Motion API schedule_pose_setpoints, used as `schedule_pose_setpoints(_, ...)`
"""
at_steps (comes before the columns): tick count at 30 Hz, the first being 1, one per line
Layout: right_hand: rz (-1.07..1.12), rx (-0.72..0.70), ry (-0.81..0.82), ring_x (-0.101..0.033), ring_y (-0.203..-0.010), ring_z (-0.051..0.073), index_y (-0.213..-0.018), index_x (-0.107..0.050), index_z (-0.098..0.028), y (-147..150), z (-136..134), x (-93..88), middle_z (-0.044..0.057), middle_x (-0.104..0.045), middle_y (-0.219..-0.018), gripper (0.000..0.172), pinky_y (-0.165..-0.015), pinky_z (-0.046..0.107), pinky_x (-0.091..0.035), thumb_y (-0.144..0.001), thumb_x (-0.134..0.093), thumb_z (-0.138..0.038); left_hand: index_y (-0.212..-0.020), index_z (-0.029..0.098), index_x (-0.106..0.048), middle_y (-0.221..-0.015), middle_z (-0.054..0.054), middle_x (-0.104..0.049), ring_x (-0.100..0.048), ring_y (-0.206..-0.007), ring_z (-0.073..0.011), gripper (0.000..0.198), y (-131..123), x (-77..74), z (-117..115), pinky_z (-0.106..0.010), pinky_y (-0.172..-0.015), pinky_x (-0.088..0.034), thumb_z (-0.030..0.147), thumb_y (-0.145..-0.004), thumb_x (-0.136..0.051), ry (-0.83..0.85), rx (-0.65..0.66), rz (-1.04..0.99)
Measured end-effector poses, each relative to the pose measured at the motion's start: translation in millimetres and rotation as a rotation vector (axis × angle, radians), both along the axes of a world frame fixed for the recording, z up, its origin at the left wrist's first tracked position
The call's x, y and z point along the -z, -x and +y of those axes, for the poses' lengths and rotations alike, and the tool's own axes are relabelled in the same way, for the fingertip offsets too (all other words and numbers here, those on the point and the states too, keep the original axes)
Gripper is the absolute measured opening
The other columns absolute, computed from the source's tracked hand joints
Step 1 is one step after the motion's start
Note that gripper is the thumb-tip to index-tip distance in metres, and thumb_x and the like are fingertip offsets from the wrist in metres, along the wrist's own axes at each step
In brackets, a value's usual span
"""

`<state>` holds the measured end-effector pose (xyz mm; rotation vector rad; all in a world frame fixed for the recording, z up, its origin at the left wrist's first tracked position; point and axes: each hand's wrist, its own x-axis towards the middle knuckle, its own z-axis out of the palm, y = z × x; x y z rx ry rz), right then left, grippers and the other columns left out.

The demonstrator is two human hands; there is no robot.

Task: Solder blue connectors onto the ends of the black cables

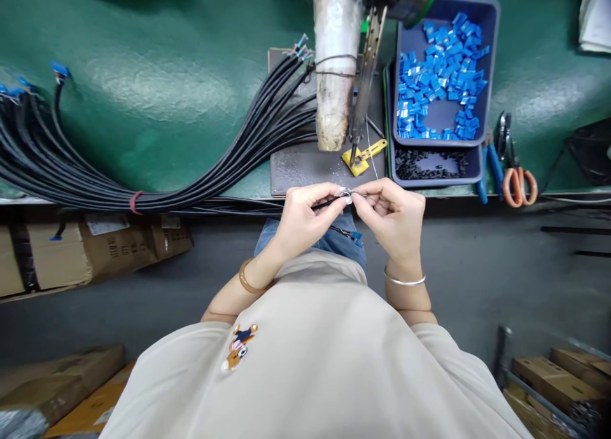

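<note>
My left hand (305, 213) is closed in a pinch on the end of a thin black cable (324, 203), just in front of the bench edge. My right hand (391, 213) is also pinched, fingertips meeting the left hand's at the cable tip (347, 196); what it holds there is too small to name. Both hands hover over my lap, close below a grey work plate (305, 162). A thick bundle of black cables (191, 178) runs left from the plate across the green bench.
A wrapped white cylinder (334, 63) and a soldering iron (367, 76) stand above the plate, with a yellow piece (363, 158) at the tip. A blue bin of blue connectors (442, 76) sits right, black parts (429, 164) beneath. Cutters and orange scissors (518, 181) lie far right. Cardboard boxes (95, 254) under the bench.
</note>
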<state>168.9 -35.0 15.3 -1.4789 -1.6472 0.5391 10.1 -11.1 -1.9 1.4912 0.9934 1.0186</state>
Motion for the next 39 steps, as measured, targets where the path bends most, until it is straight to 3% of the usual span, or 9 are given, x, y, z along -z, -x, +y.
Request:
schedule_pose_setpoints(5,-0.200,-0.027,-0.241,-0.030,-0.043,0.002,-0.073,-0.064,-0.019,0,1,8.1,-0.009,-0.049,-0.053,0.009,-0.048,0.019,-0.032,-0.082,-0.065,-0.017,-0.078,0.014,-0.063,-0.057,0.001,-0.061,-0.055,-0.051,-0.0059,0.020,5,-0.6,7,-0.017,-0.054,-0.046,0.032,-0.085,-0.067,0.230,0.085,-0.189)
schedule_pose_setpoints(9,-0.114,0.041,-0.186,-0.037,-0.043,0.003,-0.083,-0.068,-0.022,-7,-3,12.6,-0.008,-0.054,-0.057,0.006,-0.046,0.020,-0.033,-0.086,-0.063,-0.023,-0.080,0.014,-0.062,-0.054,0.002,-0.061,-0.052,-0.045,-0.0045,0.026,8,-1.2,12,-0.016,-0.045,-0.040,0.038,-0.083,-0.070,0.336,0.104,-0.268)
schedule_pose_setpoints(13,-0.045,0.116,-0.166,-0.045,-0.045,0.006,-0.104,-0.071,-0.027,-12,-6,11.7,-0.006,-0.059,-0.061,0.018,-0.044,0.022,-0.034,-0.088,-0.062,-0.029,-0.080,0.014,-0.062,-0.056,0.001,-0.062,-0.054,-0.047,-0.0044,0.026,6,0.6,12,-0.015,-0.044,-0.039,0.038,-0.083,-0.070,0.327,0.096,-0.259)
schedule_pose_setpoints(18,-0.213,-0.004,-0.315,-0.042,-0.045,0.005,-0.100,-0.074,-0.026,-11,-4,9.3,-0.006,-0.059,-0.057,0.017,-0.049,0.021,-0.037,-0.086,-0.066,-0.022,-0.080,0.013,-0.062,-0.057,0.001,-0.062,-0.055,-0.049,-0.0044,0.023,5,2.0,12,-0.014,-0.047,-0.041,0.034,-0.085,-0.068,0.298,0.097,-0.245)
schedule_pose_setpoints(24,-0.339,-0.065,-0.332,-0.044,-0.046,0.005,-0.100,-0.074,-0.024,-11,-3,14.3,-0.006,-0.057,-0.054,0.016,-0.051,0.021,-0.036,-0.088,-0.063,-0.024,-0.084,0.014,-0.063,-0.062,0.000,-0.065,-0.059,-0.054,-0.0062,0.017,5,6.7,12,-0.016,-0.053,-0.046,0.030,-0.087,-0.064,0.243,0.071,-0.182)
schedule_pose_setpoints(29,-0.475,-0.073,-0.359,-0.048,-0.049,0.006,-0.106,-0.073,-0.024,-8,-2,16.5,-0.005,-0.060,-0.056,0.020,-0.054,0.022,-0.037,-0.089,-0.062,-0.023,-0.082,0.014,-0.066,-0.067,0.000,-0.063,-0.057,-0.061,-0.0074,0.016,1,9.5,8,-0.018,-0.060,-0.047,0.029,-0.087,-0.063,0.080,0.023,-0.028)
schedule_pose_setpoints(33,-0.377,-0.008,-0.333,-0.047,-0.048,0.006,-0.101,-0.074,-0.022,-7,-2,13.2,-0.004,-0.062,-0.058,0.017,-0.052,0.022,-0.036,-0.088,-0.063,-0.021,-0.077,0.014,-0.064,-0.063,0.003,-0.054,-0.047,-0.056,-0.0047,0.015,0,7.0,9,-0.016,-0.053,-0.040,0.027,-0.084,-0.065,0.084,-0.004,-0.076)
schedule_pose_setpoints(39,-0.224,0.063,-0.261,-0.039,-0.043,0.005,-0.105,-0.071,-0.025,-5,-5,9.9,-0.007,-0.059,-0.058,0.018,-0.046,0.021,-0.035,-0.088,-0.064,-0.025,-0.076,0.014,-0.064,-0.066,0.002,-0.056,-0.048,-0.057,-0.0042,0.013,0,8.1,13,-0.014,-0.053,-0.040,0.025,-0.082,-0.068,0.174,0.023,-0.181)
